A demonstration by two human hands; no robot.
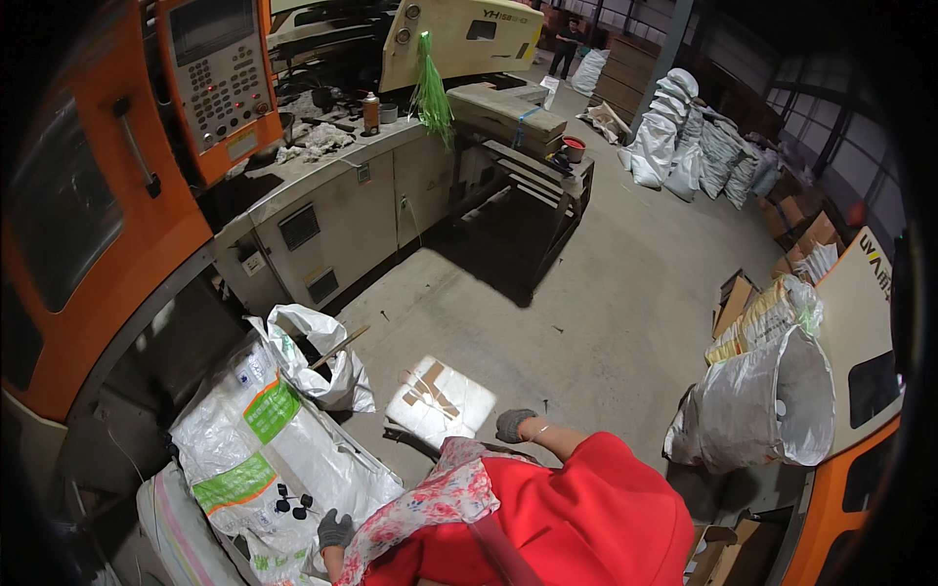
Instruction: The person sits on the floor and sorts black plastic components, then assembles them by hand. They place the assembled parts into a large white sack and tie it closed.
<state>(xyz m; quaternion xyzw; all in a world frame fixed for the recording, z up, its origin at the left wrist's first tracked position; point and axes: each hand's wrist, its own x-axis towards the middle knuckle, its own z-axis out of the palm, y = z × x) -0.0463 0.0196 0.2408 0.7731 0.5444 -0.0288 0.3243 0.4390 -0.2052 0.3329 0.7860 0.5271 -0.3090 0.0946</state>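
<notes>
My left hand, in a grey knit glove, is low over a white woven plastic sack with green and orange bands. Several small black plastic parts lie on the sack just left of its fingers. My right hand, also in a grey glove, is beside the right edge of a low seat with a white padded top patched with brown tape; its fingers look curled, and whether they hold anything is hidden. An open white sack with a wooden stick across its mouth stands behind the banded sack.
An orange machine door and control panel stand at the left. A metal-framed table is ahead. A large open sack stands at the right by another machine. Stacked white sacks and a person are far back.
</notes>
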